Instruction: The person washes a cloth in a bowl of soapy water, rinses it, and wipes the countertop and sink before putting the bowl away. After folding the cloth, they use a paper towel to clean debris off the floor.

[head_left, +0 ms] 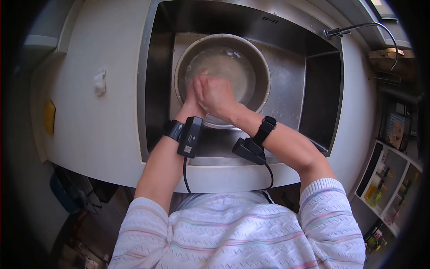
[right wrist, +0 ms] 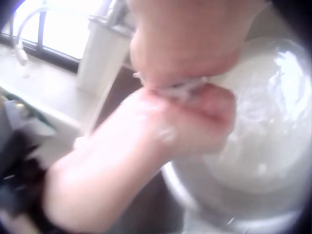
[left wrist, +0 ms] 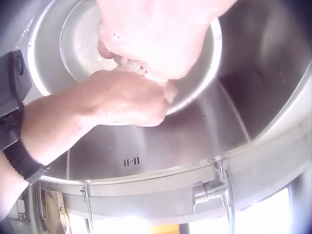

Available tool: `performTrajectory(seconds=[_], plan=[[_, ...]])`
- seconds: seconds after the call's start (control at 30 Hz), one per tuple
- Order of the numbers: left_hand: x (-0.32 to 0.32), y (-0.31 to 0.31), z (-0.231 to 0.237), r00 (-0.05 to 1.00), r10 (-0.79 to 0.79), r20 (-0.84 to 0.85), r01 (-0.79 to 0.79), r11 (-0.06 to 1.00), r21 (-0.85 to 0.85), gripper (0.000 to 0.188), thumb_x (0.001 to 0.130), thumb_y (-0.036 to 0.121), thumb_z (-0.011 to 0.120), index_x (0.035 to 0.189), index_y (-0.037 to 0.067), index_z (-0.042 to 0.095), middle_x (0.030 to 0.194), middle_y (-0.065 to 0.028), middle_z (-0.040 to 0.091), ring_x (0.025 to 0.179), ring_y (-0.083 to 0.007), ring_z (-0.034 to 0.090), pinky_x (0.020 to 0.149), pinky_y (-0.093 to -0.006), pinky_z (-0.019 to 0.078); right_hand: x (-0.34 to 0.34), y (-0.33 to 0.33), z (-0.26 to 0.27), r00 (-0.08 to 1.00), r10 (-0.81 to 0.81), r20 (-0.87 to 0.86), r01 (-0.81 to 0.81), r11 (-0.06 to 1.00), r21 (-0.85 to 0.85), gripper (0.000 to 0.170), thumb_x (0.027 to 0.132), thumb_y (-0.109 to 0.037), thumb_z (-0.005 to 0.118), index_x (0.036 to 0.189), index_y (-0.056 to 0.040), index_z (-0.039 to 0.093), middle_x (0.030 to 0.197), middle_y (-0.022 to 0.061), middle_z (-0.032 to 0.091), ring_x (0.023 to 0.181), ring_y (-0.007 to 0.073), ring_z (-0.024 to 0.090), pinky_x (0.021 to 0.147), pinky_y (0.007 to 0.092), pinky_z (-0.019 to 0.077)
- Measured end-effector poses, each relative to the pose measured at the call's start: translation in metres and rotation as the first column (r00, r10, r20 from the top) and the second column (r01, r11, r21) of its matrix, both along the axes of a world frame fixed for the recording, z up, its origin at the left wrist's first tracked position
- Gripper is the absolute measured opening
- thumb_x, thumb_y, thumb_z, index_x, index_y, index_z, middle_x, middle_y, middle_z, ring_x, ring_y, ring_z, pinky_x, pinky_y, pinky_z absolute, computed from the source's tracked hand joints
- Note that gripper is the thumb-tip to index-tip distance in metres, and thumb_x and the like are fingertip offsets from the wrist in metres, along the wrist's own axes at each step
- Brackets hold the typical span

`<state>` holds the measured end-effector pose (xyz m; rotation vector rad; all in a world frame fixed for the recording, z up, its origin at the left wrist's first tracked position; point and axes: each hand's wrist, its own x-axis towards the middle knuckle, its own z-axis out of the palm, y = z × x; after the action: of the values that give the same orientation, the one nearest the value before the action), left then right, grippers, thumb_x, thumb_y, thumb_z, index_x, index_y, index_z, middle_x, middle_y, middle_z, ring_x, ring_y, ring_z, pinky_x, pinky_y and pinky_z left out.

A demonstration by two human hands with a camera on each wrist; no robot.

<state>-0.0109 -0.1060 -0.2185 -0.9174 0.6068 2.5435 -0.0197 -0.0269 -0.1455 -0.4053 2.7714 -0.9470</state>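
Observation:
Both hands meet over a round metal basin (head_left: 266,76) of cloudy water that stands in the sink. My right hand (head_left: 218,95) is curled over my left hand (head_left: 190,101), whose fingers are largely covered by it in the head view. Between them they grip a small wet white cloth (right wrist: 184,91). A bit of it, with dark specks (left wrist: 135,65), shows between the hands in the left wrist view. Most of the cloth is hidden inside the fingers, so I cannot tell its exact kind.
The steel sink (head_left: 280,103) surrounds the basin, with drops on its floor. A curved faucet (head_left: 380,25) rises at the back right. On the left counter (head_left: 107,121) lie a crumpled white piece (head_left: 100,83) and, at the edge, a yellow object (head_left: 49,117).

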Motion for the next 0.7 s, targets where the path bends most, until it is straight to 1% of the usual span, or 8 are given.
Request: performTrajectory(seconds=[0.1,0.17,0.23,0.37,0.43,0.5,0.63,0.7], plan=[[0.000,0.008,0.005,0.998,0.059,0.003,-0.058,0.997,-0.055,0.017,0.084,0.026,0.050,0.074,0.013,0.053,0.074,-0.0031,0.055,0.070,-0.0172,0.055,0.060,-0.0317,0.0438,-0.018,0.012,-0.028,1.000,0.008,-0.026,-0.008,1.000,-0.013,0.022,0.080,-0.019,0.044,0.074,-0.0039,0.058,0.069,0.0197,0.059,0.067,0.0379,0.058,0.062,0.0448,0.0474],[-0.007,0.013,0.031,0.942,-0.194,0.273,0.273,0.917,-0.290,0.017,0.085,0.025,0.048,0.075,0.013,0.053,0.074,-0.0027,0.055,0.071,-0.0171,0.055,0.058,-0.0319,0.0443,-0.039,0.031,-0.071,0.986,0.116,-0.118,-0.087,0.969,0.232,0.022,0.080,-0.020,0.045,0.072,-0.0046,0.058,0.069,0.0190,0.059,0.067,0.0383,0.057,0.062,0.0452,0.0470],[-0.006,0.011,0.033,0.934,-0.222,0.280,0.308,0.896,-0.319,0.018,0.086,0.026,0.044,0.077,0.013,0.053,0.076,-0.0027,0.055,0.074,-0.0178,0.056,0.059,-0.0326,0.0453,-0.032,0.027,-0.060,0.995,0.026,-0.095,-0.016,0.994,0.104,0.022,0.080,-0.020,0.045,0.071,-0.0049,0.058,0.069,0.0187,0.059,0.067,0.0382,0.057,0.063,0.0454,0.0468],[0.006,0.003,0.042,0.998,-0.055,-0.031,0.057,0.998,0.035,0.018,0.085,0.026,0.044,0.079,0.012,0.052,0.075,-0.0039,0.056,0.071,-0.0180,0.056,0.063,-0.0302,0.0441,0.006,-0.003,0.008,0.996,0.017,-0.083,-0.022,0.998,-0.061,0.023,0.083,-0.017,0.045,0.069,-0.0037,0.057,0.069,0.0212,0.057,0.066,0.0388,0.056,0.060,0.0450,0.0454],[0.003,0.002,0.003,0.989,0.024,-0.145,-0.018,0.999,0.040,0.019,0.087,0.026,0.041,0.083,0.013,0.054,0.080,-0.0033,0.055,0.076,-0.0192,0.057,0.059,-0.0350,0.0468,-0.010,0.006,-0.022,0.997,-0.008,-0.083,-0.002,0.994,-0.111,0.025,0.083,-0.018,0.043,0.071,-0.0023,0.058,0.070,0.0215,0.057,0.066,0.0392,0.056,0.061,0.0445,0.0458],[-0.005,0.011,0.024,0.953,-0.223,0.204,0.273,0.925,-0.265,0.015,0.084,0.021,0.042,0.080,0.011,0.053,0.075,-0.0028,0.056,0.073,-0.0186,0.057,0.055,-0.0361,0.0443,-0.037,0.025,-0.042,0.999,0.035,-0.041,-0.030,0.994,0.102,0.029,0.085,-0.021,0.041,0.071,-0.0011,0.057,0.071,0.0215,0.057,0.067,0.0394,0.056,0.061,0.0444,0.0458],[-0.007,0.020,0.041,0.955,-0.037,0.295,0.107,0.968,-0.226,0.013,0.083,0.021,0.045,0.079,0.011,0.052,0.072,-0.0021,0.054,0.070,-0.0175,0.056,0.051,-0.0350,0.0432,-0.021,0.019,-0.027,0.996,-0.083,0.022,0.084,0.996,-0.007,0.029,0.085,-0.023,0.042,0.072,-0.0028,0.058,0.070,0.0215,0.057,0.068,0.0398,0.055,0.063,0.0455,0.0450],[0.005,0.004,0.009,0.995,-0.038,-0.092,0.044,0.997,0.069,0.014,0.082,0.024,0.049,0.078,0.011,0.052,0.073,-0.0018,0.054,0.070,-0.0170,0.055,0.051,-0.0352,0.0429,0.000,-0.001,0.001,0.999,0.029,-0.034,-0.029,1.000,-0.002,0.023,0.082,-0.022,0.045,0.072,-0.0055,0.058,0.072,0.0180,0.060,0.068,0.0375,0.058,0.065,0.0458,0.0468]])
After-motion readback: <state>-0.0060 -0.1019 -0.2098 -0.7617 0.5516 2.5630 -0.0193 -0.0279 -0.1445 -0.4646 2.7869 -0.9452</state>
